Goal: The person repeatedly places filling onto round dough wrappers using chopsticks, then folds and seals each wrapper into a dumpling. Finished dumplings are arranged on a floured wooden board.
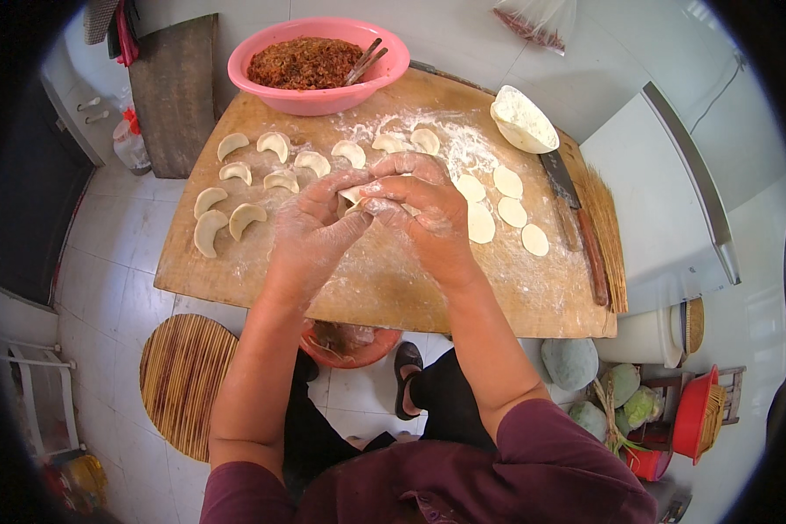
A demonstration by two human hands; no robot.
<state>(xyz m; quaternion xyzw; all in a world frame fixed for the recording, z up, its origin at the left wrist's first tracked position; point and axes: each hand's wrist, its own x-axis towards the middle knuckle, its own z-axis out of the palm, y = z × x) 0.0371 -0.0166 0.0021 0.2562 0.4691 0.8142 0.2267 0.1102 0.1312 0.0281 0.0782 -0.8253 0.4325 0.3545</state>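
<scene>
Above the middle of the wooden board (367, 301), my left hand (313, 225) and my right hand (432, 214) come together around a dumpling (351, 197). Both are dusted with flour, and their fingers pinch the dough between them, hiding most of it. To the left and behind them lie several folded crescent dumplings (245, 218). Right of my right hand are several flat round dough wrappers (508, 182). At the board's far edge stands a pink basin (391, 79) of reddish-brown minced filling (306, 63), with a pair of utensil handles (364, 61) sticking out.
A white bowl of flour (524, 122) sits at the board's far right corner. Along the right edge lie a cleaver (561, 179), a wooden rolling pin (591, 258) and a straw brush (604, 236). A round slatted mat (186, 380) is at lower left; a red basin (358, 354) stands beneath the board.
</scene>
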